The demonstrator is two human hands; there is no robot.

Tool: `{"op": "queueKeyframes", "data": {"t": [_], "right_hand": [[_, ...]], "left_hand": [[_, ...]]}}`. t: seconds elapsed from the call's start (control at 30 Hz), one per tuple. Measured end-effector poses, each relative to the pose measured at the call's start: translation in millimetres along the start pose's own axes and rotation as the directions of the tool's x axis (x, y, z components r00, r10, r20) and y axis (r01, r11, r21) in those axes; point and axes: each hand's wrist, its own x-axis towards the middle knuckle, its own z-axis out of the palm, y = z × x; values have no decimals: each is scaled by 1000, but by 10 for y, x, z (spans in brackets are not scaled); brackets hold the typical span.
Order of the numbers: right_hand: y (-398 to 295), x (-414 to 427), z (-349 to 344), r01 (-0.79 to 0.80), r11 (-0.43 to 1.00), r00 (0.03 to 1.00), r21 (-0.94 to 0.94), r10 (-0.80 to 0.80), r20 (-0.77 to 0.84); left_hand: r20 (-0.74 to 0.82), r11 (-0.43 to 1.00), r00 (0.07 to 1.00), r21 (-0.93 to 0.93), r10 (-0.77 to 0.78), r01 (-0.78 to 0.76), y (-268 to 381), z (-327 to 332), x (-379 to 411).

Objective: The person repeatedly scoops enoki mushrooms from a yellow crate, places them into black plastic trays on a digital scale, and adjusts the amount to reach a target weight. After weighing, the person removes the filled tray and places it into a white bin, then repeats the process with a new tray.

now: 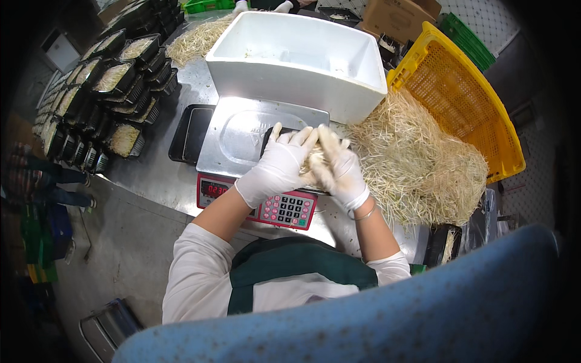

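My left hand (286,159) and my right hand (345,170), both in white gloves, cup a clump of bean sprouts (313,165) between them. Under them is a black plastic tray (268,136), mostly hidden by my hands and standing on the right part of the steel pan (240,131) of a weighing scale. The right fingers look blurred. The scale's red front carries a keypad (290,211) and a lit display (214,189), partly behind my left forearm. To the right of my right hand spreads a large heap of loose sprouts (408,159).
Behind the scale stands a white foam box (295,86). A yellow crate (463,100) leans on its side behind the heap. At left are stacked trays of sprouts (113,77) and a black tray (190,134). Another person's gloved hands (283,7) show beyond the box. A blue surface (345,322) crosses the foreground.
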Motion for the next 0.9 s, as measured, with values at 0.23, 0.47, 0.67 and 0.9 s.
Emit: {"op": "queueKeyframes", "data": {"t": [0.23, 0.47, 0.67, 0.9], "right_hand": [[-301, 203, -219, 125, 983, 992, 131, -123, -26], [385, 563, 502, -176, 934, 953, -311, 241, 185], [139, 512, -26, -229, 572, 942, 787, 334, 31], [353, -603, -394, -144, 877, 868, 459, 334, -366]], "left_hand": [[136, 981, 971, 35, -196, 193, -128, -461, -695], [27, 975, 977, 79, -212, 209, -334, -597, -842], [99, 971, 966, -6, -238, 239, -160, -312, -373], [-148, 968, 977, -223, -151, 115, -85, -484, -426]]}}
